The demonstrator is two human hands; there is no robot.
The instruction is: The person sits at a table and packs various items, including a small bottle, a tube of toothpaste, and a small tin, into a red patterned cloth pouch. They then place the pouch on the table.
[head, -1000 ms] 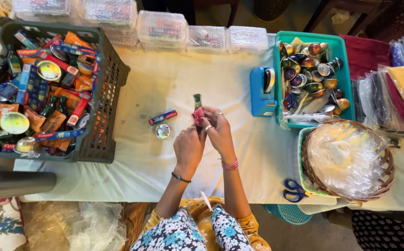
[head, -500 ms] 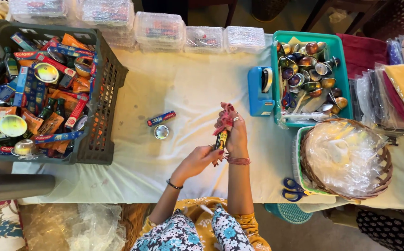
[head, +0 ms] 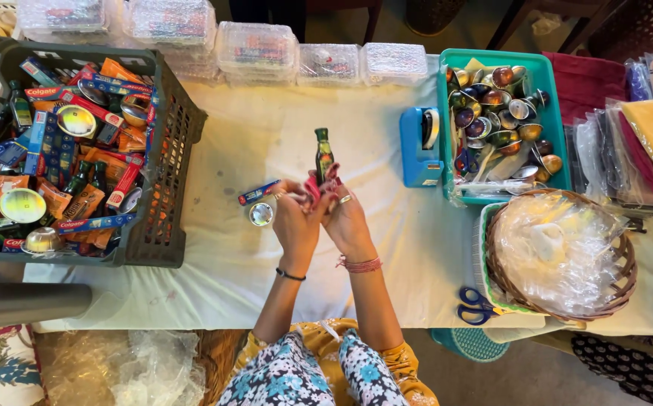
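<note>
Desk [head: 266,143] under a cream cloth, dark crate [head: 163,188] at its left edge, clear lidded boxes [head: 255,49] along the far edge, teal tray [head: 544,75] and blue tape dispenser [head: 419,146] toward the right, wicker basket [head: 627,274] and blue scissors [head: 475,304] near the front right corner, small tube [head: 257,192] and round tin [head: 260,214] at the middle.

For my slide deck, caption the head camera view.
Both hands, left hand and right hand, hold a small dark bottle above the white table.

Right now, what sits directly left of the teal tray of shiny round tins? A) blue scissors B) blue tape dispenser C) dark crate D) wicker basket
B: the blue tape dispenser stands on the white cloth against the left wall of the teal tray; the blue scissors lie near the table's front edge, below the wicker basket.
</note>
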